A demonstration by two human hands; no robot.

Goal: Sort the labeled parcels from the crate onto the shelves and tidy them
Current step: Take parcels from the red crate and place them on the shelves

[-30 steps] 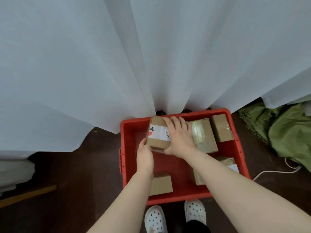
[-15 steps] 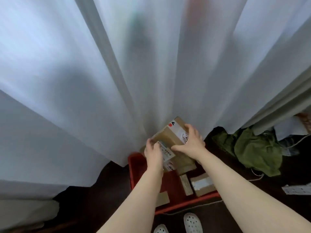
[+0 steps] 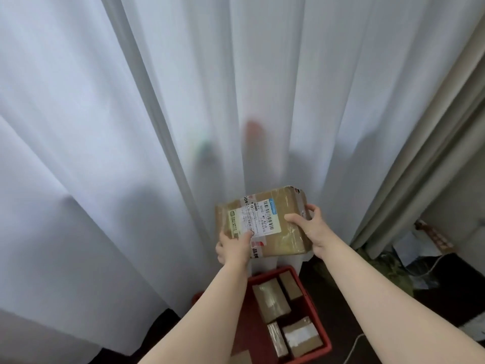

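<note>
Parcel now raised above crate — gripped btwn L hand & R hand.

The brown parcel has a white label on top. It reads "501E" and what looks like "M1 A218", next to black bar codes. A strip at the far edge shows "400". The small print and the green sticker are too tiny to read.
</note>
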